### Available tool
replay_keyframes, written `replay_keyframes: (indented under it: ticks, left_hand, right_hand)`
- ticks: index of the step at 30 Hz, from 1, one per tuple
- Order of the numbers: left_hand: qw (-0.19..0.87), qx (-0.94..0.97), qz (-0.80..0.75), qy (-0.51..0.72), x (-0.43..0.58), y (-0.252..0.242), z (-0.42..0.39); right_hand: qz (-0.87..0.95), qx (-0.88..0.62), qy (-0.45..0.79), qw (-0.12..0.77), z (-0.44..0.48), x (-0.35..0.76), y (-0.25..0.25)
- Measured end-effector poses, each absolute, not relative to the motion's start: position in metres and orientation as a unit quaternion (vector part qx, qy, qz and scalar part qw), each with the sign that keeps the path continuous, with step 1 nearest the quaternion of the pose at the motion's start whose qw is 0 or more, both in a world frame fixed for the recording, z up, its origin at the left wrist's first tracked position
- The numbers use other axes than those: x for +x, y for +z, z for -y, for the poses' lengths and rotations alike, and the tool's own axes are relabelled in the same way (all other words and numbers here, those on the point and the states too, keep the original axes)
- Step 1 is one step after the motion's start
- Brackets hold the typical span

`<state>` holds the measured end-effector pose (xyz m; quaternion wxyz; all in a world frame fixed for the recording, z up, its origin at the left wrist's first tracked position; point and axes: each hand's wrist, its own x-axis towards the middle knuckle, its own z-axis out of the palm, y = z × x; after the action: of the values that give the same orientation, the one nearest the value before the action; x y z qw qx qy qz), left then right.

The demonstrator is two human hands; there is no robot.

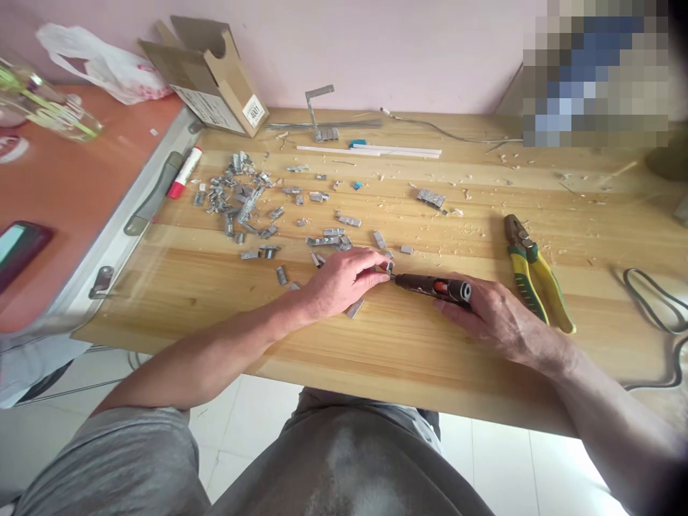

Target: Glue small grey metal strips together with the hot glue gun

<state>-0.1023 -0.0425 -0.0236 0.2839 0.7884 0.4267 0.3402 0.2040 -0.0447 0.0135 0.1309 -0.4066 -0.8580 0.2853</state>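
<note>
Between its thumb and fingertips, my left hand (344,279) pinches a small grey metal piece (390,267). My right hand (491,312) is wrapped round a dark screwdriver (430,287) with an orange part showing in its handle. The thin tip of the screwdriver points left and meets the small piece at my left fingertips; exact contact is too small to make out. Beneath my left hand lies a flat metal strip (355,308), partly covered. Several loose metal pieces (333,236) are just beyond that hand.
A heap of metal bits (236,190) lies at the left. Pliers (534,269) with yellow-green handles rest beyond my right hand. A red-capped marker (184,173), cardboard box (215,86), white strips (370,150) and a black cable (656,301) are around the wooden table (301,351).
</note>
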Motion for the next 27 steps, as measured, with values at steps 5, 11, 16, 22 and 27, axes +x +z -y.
replay_keyframes:
  ticks: [5,11,16,22,27]
  left_hand:
    - [0.293,0.784,-0.434,0.334,-0.1019,-0.0267,0.0421]
    - [0.301,0.782,-0.431,0.334,-0.1004,-0.0272,0.0399]
    - [0.300,0.785,-0.433,0.325,-0.1001,-0.0219,0.0399]
    - [0.288,0.797,-0.431,0.310,-0.1019,-0.0192,0.0388]
    - [0.285,0.805,-0.415,0.312,-0.1042,-0.0216,0.0357]
  right_hand:
    - [0.849,-0.406,0.314,0.123,0.0447,0.2045,0.0126]
    - [0.857,-0.407,0.292,0.120,0.0479,0.2087,0.0146]
    - [0.856,-0.407,0.296,0.121,0.0477,0.2096,0.0156]
    - [0.855,-0.408,0.295,0.124,0.0465,0.2084,0.0135]
    - [0.868,-0.401,0.261,0.134,0.0480,0.2071,0.0129]
